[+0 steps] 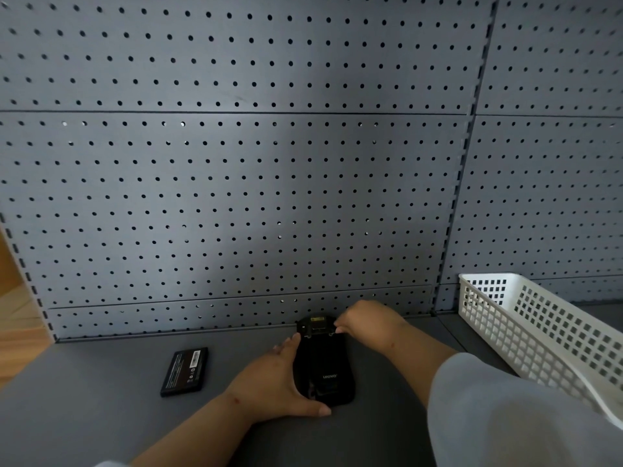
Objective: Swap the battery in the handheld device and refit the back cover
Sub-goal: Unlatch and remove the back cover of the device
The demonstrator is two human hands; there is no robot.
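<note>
A black handheld device [325, 358] lies back-up on the grey shelf, close to the pegboard wall, with its back cover lying on it and the word "urovo" showing. My left hand [276, 382] wraps the device's left side and near end, thumb under the bottom edge. My right hand [364, 320] rests on the far right corner, fingertips pressing at the top of the cover. A loose black battery [184, 371] lies flat on the shelf to the left, apart from both hands.
A grey pegboard wall [236, 197] rises right behind the device. A white perforated plastic basket [539, 335] stands at the right on the shelf. A wooden floor [17, 332] shows beyond the shelf's left end.
</note>
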